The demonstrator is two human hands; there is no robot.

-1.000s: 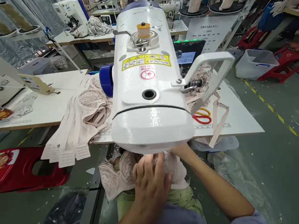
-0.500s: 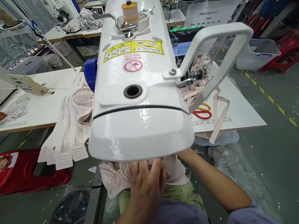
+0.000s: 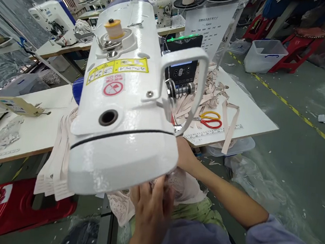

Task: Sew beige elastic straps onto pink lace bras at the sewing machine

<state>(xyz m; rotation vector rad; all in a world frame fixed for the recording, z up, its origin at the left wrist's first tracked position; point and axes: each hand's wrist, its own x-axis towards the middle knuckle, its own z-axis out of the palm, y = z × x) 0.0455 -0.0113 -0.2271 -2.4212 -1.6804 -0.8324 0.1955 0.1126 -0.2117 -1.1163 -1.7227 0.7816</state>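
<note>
White counter (image 3: 259,121), sewing machine (image 3: 124,107) on it; lower centre, the left grip (image 3: 150,208) lies flat, released, on lace fabric (image 3: 192,187); right grip (image 3: 184,156) beside it, state hidden.

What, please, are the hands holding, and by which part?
The left hand presses the pink lace garment from above; the right hand, behind the sewing machine, cannot be judged.

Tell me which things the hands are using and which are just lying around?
In use: left hand, right hand, lace fabric, sewing machine.
Lying about: scissors, loose straps, tagged strips, plastic bin, red stool.
</note>
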